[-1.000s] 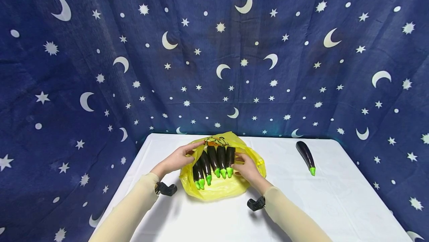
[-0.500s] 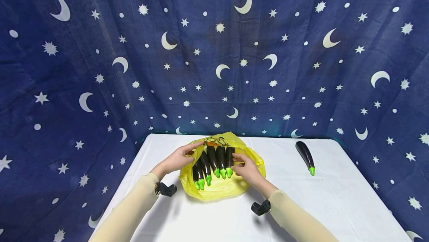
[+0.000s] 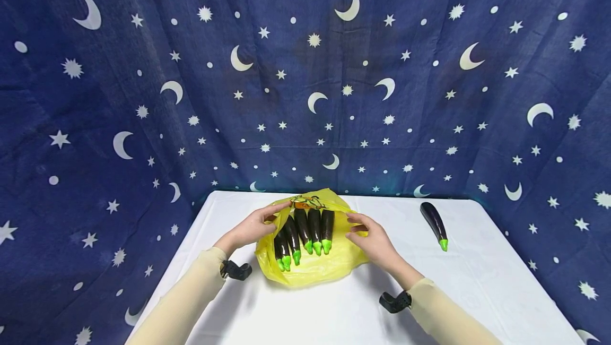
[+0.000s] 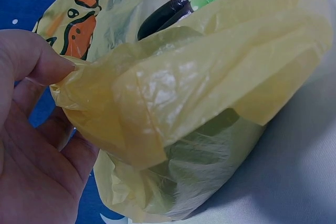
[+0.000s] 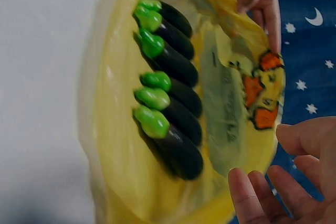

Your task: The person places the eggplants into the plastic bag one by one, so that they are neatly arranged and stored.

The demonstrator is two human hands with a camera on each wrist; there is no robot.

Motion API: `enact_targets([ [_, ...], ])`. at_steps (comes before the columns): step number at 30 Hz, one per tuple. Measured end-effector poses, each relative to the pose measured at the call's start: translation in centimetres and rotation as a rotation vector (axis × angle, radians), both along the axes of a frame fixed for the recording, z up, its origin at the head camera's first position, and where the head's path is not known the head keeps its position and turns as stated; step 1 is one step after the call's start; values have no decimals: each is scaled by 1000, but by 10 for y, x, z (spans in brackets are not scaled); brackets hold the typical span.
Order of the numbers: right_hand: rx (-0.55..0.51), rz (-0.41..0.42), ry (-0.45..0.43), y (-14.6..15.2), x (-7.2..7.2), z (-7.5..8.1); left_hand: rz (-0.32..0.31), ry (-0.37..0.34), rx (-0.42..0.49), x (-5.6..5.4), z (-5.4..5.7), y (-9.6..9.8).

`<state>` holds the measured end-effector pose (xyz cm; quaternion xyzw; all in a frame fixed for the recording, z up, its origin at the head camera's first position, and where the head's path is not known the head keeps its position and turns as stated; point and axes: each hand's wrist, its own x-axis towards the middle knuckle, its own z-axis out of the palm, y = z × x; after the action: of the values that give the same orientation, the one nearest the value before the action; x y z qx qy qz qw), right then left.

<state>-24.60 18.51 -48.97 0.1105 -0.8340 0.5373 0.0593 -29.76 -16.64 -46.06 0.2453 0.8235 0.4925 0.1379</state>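
Several dark eggplants [image 3: 315, 225] with bright green stem ends lie side by side inside a yellow plastic bag [image 3: 310, 277], its mouth facing me. My left hand [image 3: 253, 226] pinches the bag's left rim; in the left wrist view the thumb [image 4: 44, 59] presses the gathered plastic [image 4: 152, 87] against the fingers. At the bag's right side is my right hand [image 3: 377, 241], its fingers spread and holding nothing. The right wrist view has this hand [image 5: 326, 161] beside the rim, apart from the row of eggplants [image 5: 181, 150].
A single eggplant [image 3: 433, 222] lies on the white tablecloth [image 3: 482, 276] to the right, its green end towards me. Behind the table hangs a dark blue cloth [image 3: 305, 138] with white moons and stars. The bag bears a printed orange and black figure [image 5: 253, 90].
My right hand has drawn back from the rightmost eggplant, out to the right side of the bag, and its fingers have spread. My left hand stays at the rim.
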Motion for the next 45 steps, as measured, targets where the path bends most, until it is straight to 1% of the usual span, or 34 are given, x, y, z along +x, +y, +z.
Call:
enact_targets([
  [3, 47, -25, 14, 14, 1, 9, 0, 2, -6, 0, 0, 0],
  [7, 67, -60, 50, 33, 1, 17, -2, 12, -10, -1, 0, -1],
  [14, 151, -138, 79, 66, -3, 23, 2, 20, -16, -2, 0, -2],
  [20, 217, -198, 80, 96, -9, 18, -9, 32, -13, -2, 0, -2],
  [24, 278, -235, 51, 117, -11, 13, 2, 20, -14, -1, -1, -3],
  [28, 305, -249, 7, 134, -12, 10, -2, 16, -10, 0, -1, -4],
  [33, 345, -274, -56, 149, -12, 9, -2, 17, -7, 0, -1, -3],
  [39, 399, -316, -63, 165, -18, 3, -5, 5, -7, 0, -1, -3],
  [45, 460, -357, -72, 179, -20, -2, -5, 11, -8, 0, 0, -2],
])
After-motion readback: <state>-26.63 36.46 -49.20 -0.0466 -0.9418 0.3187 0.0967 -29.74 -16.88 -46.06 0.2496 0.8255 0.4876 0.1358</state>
